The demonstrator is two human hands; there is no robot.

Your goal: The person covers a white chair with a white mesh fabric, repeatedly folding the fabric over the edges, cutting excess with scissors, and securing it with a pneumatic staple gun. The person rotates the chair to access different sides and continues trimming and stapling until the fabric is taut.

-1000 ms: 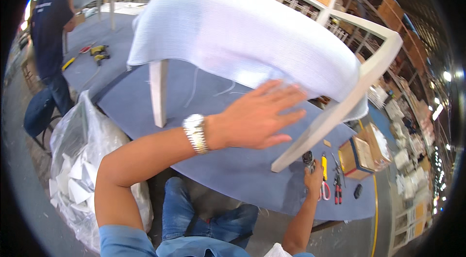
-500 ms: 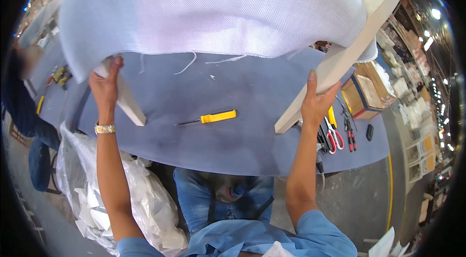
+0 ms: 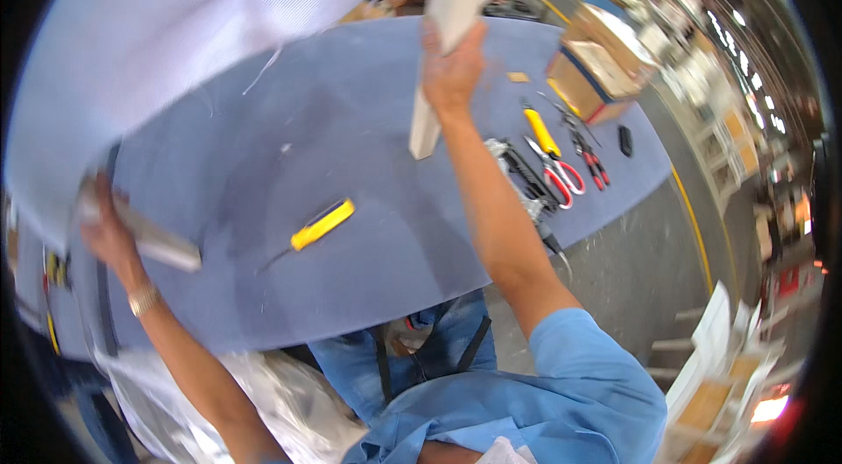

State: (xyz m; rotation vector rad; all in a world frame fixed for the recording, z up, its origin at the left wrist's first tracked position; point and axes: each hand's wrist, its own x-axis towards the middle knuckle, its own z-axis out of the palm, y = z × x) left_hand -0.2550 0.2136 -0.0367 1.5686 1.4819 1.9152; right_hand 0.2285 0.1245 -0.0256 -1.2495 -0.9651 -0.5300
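chair [image 3: 202, 43], upholstered in pale white-lilac fabric, is lifted off the table [image 3: 351, 166] and fills the upper left of the view, tilted, its seat high over the blue cloth top. both hands carry it. right hand [image 3: 452, 69] is wrapped around a pale wooden leg [image 3: 438, 52] that runs from the top edge down to a cut end hanging just above the table; fingers closed on the wood, arm stretched up from the blue sleeve [image 3: 570, 385]. left hand [image 3: 105, 227] grips another pale leg [image 3: 153, 240] at the lower left, below the fabric edge; it is blurred, but the fingers look curled around the leg. a watch [image 3: 143, 298] sits on that wrist.

on the table under the chair lies a yellow-handled screwdriver [image 3: 311, 229], alone on the middle of the cloth, well apart from both hands. loose threads hang from the fabric edge. to the right of the right forearm lies a row of tools: a dark stapler [image 3: 519, 173], red-handled scissors [image 3: 557, 170], a yellow-handled tool [image 3: 542, 131], and small red-handled pliers [image 3: 589, 155], with a small black object [image 3: 624, 139] beyond them. a cardboard box [image 3: 592, 78] stands at the far right of the table. clear plastic wrap [image 3: 263, 403] is bunched on the floor at the lower left, beside the person's jeans [image 3: 421, 359].
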